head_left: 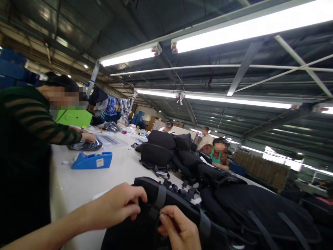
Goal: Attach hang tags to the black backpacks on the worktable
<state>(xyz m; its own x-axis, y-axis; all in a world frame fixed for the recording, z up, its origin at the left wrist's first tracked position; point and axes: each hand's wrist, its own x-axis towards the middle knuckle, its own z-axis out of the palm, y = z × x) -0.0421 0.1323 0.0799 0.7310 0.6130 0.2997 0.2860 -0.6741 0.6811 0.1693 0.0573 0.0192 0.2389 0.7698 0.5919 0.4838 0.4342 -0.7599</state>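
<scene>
A black bag (179, 205) with grey straps lies at the near edge of the long white table (78, 184). My left hand (117, 205) grips its left end, fingers curled over the fabric. Just to the right, my right hand (179, 229) pinches a grey strap (159, 201) of the same bag between thumb and forefinger. The lower part of the bag is cut off by the frame edge.
More black bags (166, 149) are piled along the table to the right. A blue tape dispenser (92, 160) sits at the left. A co-worker in a dark striped sleeve (31, 128) stands close on my left, handling a plastic bag (85, 145). Other people sit farther back.
</scene>
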